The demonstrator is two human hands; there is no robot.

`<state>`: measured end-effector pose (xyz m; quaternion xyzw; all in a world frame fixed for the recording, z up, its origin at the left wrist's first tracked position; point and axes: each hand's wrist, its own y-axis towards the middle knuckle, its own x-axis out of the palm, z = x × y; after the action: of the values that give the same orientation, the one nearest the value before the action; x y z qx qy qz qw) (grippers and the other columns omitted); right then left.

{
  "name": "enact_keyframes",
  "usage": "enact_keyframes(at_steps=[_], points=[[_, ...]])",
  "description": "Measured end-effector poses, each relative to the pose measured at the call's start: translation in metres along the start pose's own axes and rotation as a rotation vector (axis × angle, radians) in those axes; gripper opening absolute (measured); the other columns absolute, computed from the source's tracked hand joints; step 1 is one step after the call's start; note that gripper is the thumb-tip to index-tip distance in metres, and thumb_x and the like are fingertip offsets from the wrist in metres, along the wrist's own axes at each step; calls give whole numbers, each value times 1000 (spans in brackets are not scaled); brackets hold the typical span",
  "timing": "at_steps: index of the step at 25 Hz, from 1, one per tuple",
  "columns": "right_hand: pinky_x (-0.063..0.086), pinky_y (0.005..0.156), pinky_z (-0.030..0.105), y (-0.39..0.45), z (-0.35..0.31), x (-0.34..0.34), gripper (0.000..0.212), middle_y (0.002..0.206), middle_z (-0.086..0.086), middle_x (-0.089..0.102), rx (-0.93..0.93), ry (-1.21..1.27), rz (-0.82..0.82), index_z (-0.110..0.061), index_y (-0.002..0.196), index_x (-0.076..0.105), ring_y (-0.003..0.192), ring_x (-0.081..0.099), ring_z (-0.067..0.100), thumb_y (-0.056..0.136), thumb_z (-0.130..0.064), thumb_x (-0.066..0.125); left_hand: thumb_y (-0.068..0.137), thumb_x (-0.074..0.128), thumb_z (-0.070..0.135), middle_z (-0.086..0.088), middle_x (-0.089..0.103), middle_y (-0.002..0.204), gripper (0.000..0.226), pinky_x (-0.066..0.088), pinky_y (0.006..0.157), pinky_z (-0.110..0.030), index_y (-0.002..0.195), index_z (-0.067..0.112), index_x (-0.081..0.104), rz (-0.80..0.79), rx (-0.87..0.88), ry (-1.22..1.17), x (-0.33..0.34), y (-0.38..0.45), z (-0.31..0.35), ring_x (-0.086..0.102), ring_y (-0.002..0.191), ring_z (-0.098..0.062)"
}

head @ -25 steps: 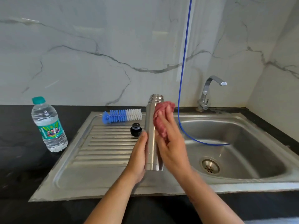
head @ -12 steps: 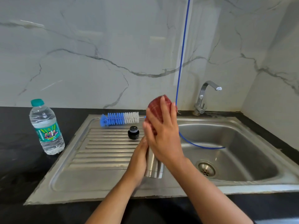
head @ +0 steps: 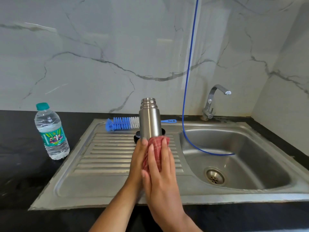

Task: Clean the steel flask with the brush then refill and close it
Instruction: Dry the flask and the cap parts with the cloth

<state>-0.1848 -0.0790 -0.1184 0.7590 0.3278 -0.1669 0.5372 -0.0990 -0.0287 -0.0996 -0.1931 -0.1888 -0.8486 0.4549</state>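
The steel flask point(head: 149, 120) stands upright and uncapped over the draining board, its lower half hidden by my hands. My left hand point(head: 139, 158) grips its lower left side. My right hand point(head: 159, 166) presses a red checked cloth point(head: 154, 144) against the flask's lower body. The blue and white bottle brush point(head: 122, 123) lies behind the flask at the back of the draining board, its blue handle point(head: 168, 121) showing to the right. The black cap point(head: 137, 136) sits just left of the flask, partly hidden. A plastic water bottle point(head: 51, 131) with a green lid stands on the black counter at left.
The steel sink point(head: 250, 131) with its drain point(head: 214, 176) lies to the right, a tap point(head: 212, 101) behind it. A thin blue hose point(head: 189, 77) hangs from above into the basin. The ribbed draining board point(head: 103, 154) spreads left. Marble walls stand behind and at right.
My right hand with the red cloth has slid down from the flask's top to its lower body, baring the neck and mouth. My left hand keeps its hold low on the flask.
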Motion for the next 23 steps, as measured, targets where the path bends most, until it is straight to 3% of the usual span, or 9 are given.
enact_keyframes(at_steps=[3,6,8,10,14,16,18,20,23], points=[[18,124,43,-3,13,-6,57,172,8,-3,-11,127,-11,-25,163,15,159,6,27,110,-42,28,82,78,57,-27,66,127,71,52,101,-51,129,7,58,114,22,2,-3,2,1,65,117,-43],[17,125,40,2,25,-10,56,172,0,-2,34,188,-6,-35,163,9,159,7,23,109,-46,25,103,53,44,-26,63,136,54,45,109,-49,137,3,62,58,-60,-45,-2,1,3,62,128,-38],[12,127,40,-1,27,-7,56,172,5,1,-16,136,-9,-30,163,13,158,7,29,110,-42,27,103,43,48,-21,67,133,58,47,104,-41,133,5,67,9,-174,-78,3,-1,3,65,125,-30],[5,128,41,0,27,-4,54,172,9,2,-88,63,-11,-22,162,19,158,5,36,111,-38,30,102,40,57,-21,66,134,67,45,107,-42,136,6,64,-7,-204,-32,4,-1,2,63,127,-31],[6,128,48,29,18,-2,53,172,3,-1,-133,19,-94,-23,162,21,158,-6,31,111,-38,27,91,55,73,-13,65,138,74,35,119,-54,141,19,61,55,-55,80,-5,9,4,59,133,-30],[12,126,54,54,18,0,54,172,3,3,-171,-70,-121,-23,161,26,158,-6,34,110,-40,23,96,53,65,3,65,140,56,41,113,-50,143,34,57,71,57,208,-5,11,4,59,133,-18],[13,126,55,85,19,-1,56,171,4,11,-181,-123,-101,-23,158,36,158,-1,36,108,-44,23,107,38,54,16,63,140,40,44,108,-37,144,45,52,64,140,312,3,8,7,56,133,-5],[13,127,51,111,20,-2,57,170,6,17,-128,-31,-38,-21,156,41,158,6,32,107,-48,31,107,28,58,18,63,139,45,47,106,-33,143,47,51,42,122,307,6,6,6,57,132,-2],[22,127,42,121,17,-4,59,171,-2,12,132,261,33,-25,162,26,158,8,12,107,-46,34,98,30,70,-1,73,127,62,53,104,-50,140,33,59,36,90,272,-1,4,4,68,120,-20]])
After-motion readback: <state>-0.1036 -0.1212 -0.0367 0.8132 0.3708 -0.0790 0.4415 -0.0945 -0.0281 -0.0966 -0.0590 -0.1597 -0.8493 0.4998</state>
